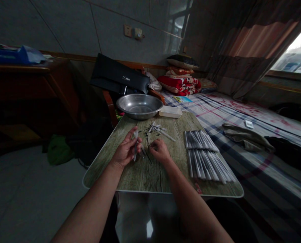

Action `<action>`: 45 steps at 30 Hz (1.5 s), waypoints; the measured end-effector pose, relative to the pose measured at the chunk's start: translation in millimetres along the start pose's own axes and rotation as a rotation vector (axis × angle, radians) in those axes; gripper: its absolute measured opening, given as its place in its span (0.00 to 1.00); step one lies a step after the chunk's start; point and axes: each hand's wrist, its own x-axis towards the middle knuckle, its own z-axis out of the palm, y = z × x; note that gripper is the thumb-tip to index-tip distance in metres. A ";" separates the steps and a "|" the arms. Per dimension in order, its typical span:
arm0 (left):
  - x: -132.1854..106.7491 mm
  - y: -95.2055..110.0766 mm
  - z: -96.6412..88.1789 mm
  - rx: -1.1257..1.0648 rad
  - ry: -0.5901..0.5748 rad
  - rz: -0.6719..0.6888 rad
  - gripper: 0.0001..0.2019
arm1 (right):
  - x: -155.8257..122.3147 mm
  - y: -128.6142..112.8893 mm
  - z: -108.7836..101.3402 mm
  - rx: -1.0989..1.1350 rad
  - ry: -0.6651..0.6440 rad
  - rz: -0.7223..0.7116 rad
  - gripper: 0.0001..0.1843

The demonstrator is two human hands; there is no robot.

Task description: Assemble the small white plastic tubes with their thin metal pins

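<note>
My left hand (125, 151) is closed around a thin, clear pen barrel (135, 148), which stands nearly upright between thumb and fingers. To its right, my right hand (160, 151) rests low over the table with its fingers curled in. Whatever those fingers hold, if anything, is hidden. Thin dark sticks and small black bits (147, 153) lie on the wood-patterned table (175, 158) between the hands. Just beyond them is a loose heap of clear and dark pen parts (156, 128). Pens lie side by side in an upper row (201, 141) and a lower row (209, 165) at the right.
A steel basin (140, 106) and a white plastic box (170, 112) stand at the table's far edge. Behind them a black monitor (120, 76) leans on a wooden chair. A bed with a checked sheet (203, 109) borders the right side; a wooden desk (21, 81) stands left.
</note>
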 end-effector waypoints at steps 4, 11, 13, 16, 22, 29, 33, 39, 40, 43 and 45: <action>3.2 1.2 -4.9 -0.014 0.033 0.016 0.25 | -5.1 -7.7 4.3 -0.265 -0.071 -0.122 0.06; 5.9 -0.7 -8.1 -0.050 0.049 -0.016 0.20 | -7.1 -12.8 0.7 -0.413 -0.027 0.046 0.14; 6.0 -1.2 -7.3 -0.024 0.059 -0.034 0.20 | -6.7 -12.0 -0.4 -0.459 -0.015 0.104 0.16; 6.0 -2.9 -6.2 0.024 0.065 -0.064 0.23 | -2.9 -10.4 -3.9 -0.531 -0.085 0.191 0.19; 6.6 -7.4 -7.1 0.096 0.037 -0.124 0.21 | 27.7 -9.7 -20.4 -0.670 -0.253 0.230 0.22; 7.7 -9.3 -7.0 0.166 -0.008 -0.163 0.20 | 60.3 8.3 -20.3 -0.513 -0.228 0.229 0.16; 7.3 -10.7 -4.9 0.221 -0.005 -0.167 0.20 | 55.2 15.4 -17.8 -0.367 -0.174 0.251 0.14; 3.5 -13.3 -2.0 0.350 0.010 -0.201 0.18 | 29.8 1.0 -13.7 0.635 -0.114 0.264 0.11; 3.2 -14.3 -2.0 0.370 0.013 -0.199 0.18 | 25.5 -2.1 -12.2 0.904 -0.094 0.292 0.11; 3.8 -18.5 -3.0 0.417 0.005 -0.195 0.18 | 16.8 -8.6 -7.6 1.288 -0.075 0.372 0.11; 4.8 -21.1 -3.2 0.445 -0.011 -0.194 0.17 | 14.3 -10.3 -5.3 1.336 -0.090 0.394 0.12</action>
